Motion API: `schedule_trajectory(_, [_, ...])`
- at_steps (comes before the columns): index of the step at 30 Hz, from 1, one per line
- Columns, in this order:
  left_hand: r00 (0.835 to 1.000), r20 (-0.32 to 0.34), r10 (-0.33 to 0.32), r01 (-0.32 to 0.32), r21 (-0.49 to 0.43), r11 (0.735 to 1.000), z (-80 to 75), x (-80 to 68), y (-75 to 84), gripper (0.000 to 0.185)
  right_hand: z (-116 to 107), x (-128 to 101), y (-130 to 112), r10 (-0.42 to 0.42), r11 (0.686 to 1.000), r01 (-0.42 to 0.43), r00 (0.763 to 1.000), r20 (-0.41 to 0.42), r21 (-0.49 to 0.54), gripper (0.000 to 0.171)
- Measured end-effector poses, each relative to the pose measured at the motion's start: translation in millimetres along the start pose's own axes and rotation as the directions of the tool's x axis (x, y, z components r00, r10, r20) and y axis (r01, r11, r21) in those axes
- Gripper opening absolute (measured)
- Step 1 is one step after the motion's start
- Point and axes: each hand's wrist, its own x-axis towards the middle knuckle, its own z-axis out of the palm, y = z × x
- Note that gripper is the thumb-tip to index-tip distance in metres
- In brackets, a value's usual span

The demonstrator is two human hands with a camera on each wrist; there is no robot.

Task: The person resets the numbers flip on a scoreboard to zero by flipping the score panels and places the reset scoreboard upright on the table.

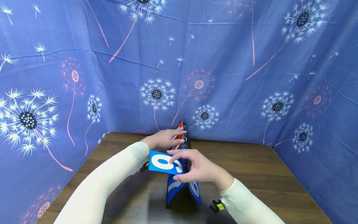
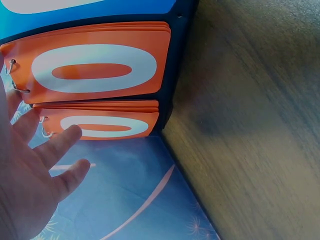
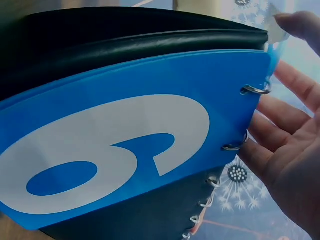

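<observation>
Right hand pinches blue card mid-flip on the rings; left hand, fingers spread, rests on scoreboard top, steadying it on surface.

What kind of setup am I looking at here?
Probably a staged recording booth, not a sports venue: dandelion-print blue cloth walls off a wooden table, which bears only a tabletop flip scoreboard.

blue number card, lifted, likely a 6
</observation>
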Motion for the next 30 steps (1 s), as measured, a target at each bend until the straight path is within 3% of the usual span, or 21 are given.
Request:
schedule_trajectory(6, [1.000,-0.027,0.011,-0.010,0.020,1.000,0.0,-1.5,2.0,0.060,4.8,8.5,-4.3,0.038,0.994,-0.022,0.986,0.163,-0.103,0.025])
schedule_trajectory(11, [0.999,-0.037,0.021,-0.020,0.019,1.000,-0.4,-2.6,2.7,0.060,12.2,16.4,-13.7,0.143,0.965,-0.061,0.937,0.317,-0.255,0.025])
schedule_trajectory(14, [0.999,-0.036,0.027,-0.026,0.031,0.999,-0.3,-2.4,2.5,0.061,16.4,21.5,-21.0,0.218,0.922,-0.067,0.903,0.370,-0.381,0.024])
schedule_trajectory(19, [0.999,-0.044,0.032,-0.030,0.045,0.999,1.1,-1.2,1.0,0.061,22.2,27.6,-31.0,0.361,0.844,-0.113,0.842,0.401,-0.524,0.021])
schedule_trajectory(22, [0.998,-0.046,0.030,-0.028,0.046,0.999,1.4,-1.2,0.7,0.062,25.6,29.6,-34.8,0.405,0.809,-0.116,0.819,0.405,-0.576,0.016])
schedule_trajectory(25, [0.999,-0.043,0.026,-0.025,0.045,0.999,0.7,-1.9,1.4,0.063,28.4,30.4,-36.8,0.428,0.784,-0.108,0.808,0.405,-0.612,0.016])
schedule_trajectory(30, [0.999,-0.038,0.026,-0.024,0.040,0.999,0.2,-1.9,1.4,0.063,31.4,30.3,-36.2,0.419,0.778,-0.087,0.811,0.409,-0.622,0.014])
